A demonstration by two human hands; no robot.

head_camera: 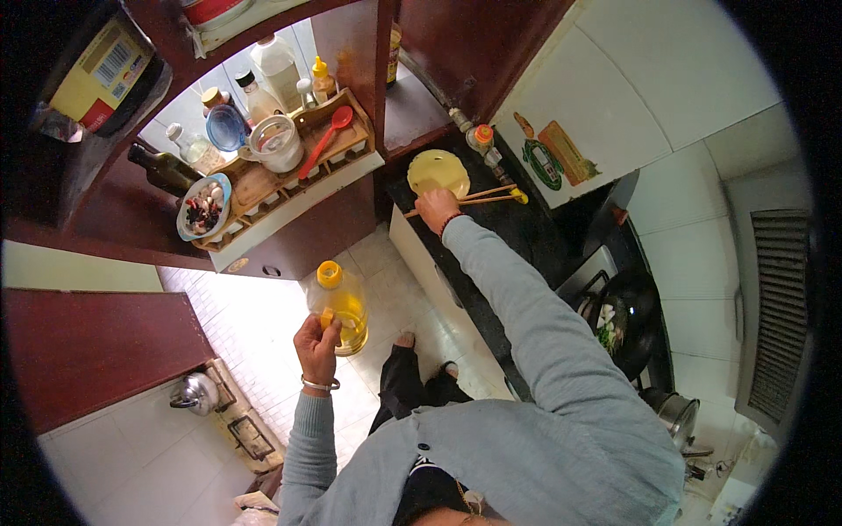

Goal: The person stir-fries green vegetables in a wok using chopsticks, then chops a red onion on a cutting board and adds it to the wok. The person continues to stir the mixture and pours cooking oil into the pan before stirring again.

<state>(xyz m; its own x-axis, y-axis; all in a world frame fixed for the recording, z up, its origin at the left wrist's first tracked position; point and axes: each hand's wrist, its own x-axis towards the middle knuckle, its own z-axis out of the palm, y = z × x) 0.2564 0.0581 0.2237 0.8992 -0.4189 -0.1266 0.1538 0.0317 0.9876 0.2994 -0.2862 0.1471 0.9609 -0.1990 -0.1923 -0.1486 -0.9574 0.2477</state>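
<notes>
My left hand (319,345) grips the yellow handle of a clear plastic bottle of cooking oil (352,309), held over the floor with its yellow cap on top. My right hand (437,209) reaches to the far end of the black countertop (520,243), at the near edge of a pale yellow plate (439,169). Wooden chopsticks (490,195) lie beside and partly under this hand; its fingertips are hidden, so whether it holds anything is unclear. A small yellow item (519,195) is at the chopsticks' right end.
A wooden rack (263,191) at the upper left bears a white jar (276,144), a red spoon (334,131) and a bowl of garlic and dried items (205,209), with several bottles behind. On the right, a black wok (635,315) with greens sits on the stove. A kettle (200,393) stands lower left.
</notes>
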